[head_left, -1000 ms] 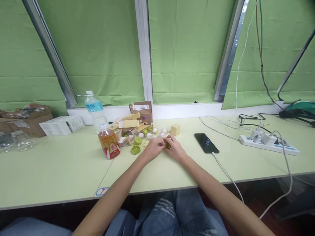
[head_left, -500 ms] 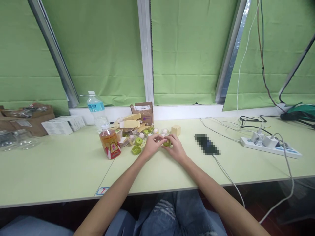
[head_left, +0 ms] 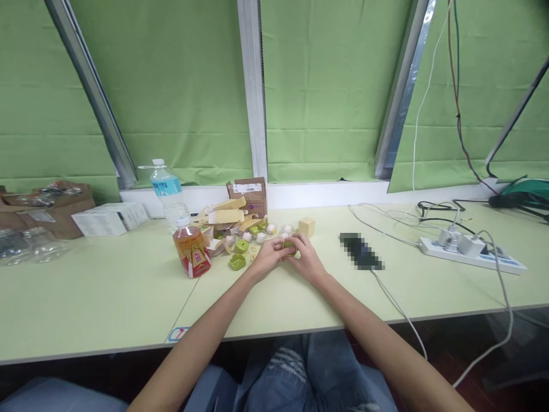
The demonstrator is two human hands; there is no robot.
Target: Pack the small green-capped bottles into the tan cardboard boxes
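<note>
My left hand [head_left: 266, 257] and my right hand [head_left: 305, 258] meet over the pale green table [head_left: 107, 297], both pinching a small green part [head_left: 289, 246] between their fingertips. Just behind them lies a heap of small green and white parts [head_left: 253, 233] mixed with flattened tan cartons [head_left: 225, 216]. Two more green pieces [head_left: 237, 261] rest on the table left of my left hand. A small tan cube box [head_left: 306, 226] stands just beyond my right hand.
A tea bottle [head_left: 191, 249] and a water bottle [head_left: 166, 191] stand left of the heap. A brown carton [head_left: 250, 193] sits behind. A phone [head_left: 361, 250] on a cable lies to the right, a power strip [head_left: 469, 254] with wires beyond. White boxes [head_left: 107, 220] and bags sit far left.
My left fingers, spread half a second ago, have closed back onto the green part, and both hands have shifted slightly.
</note>
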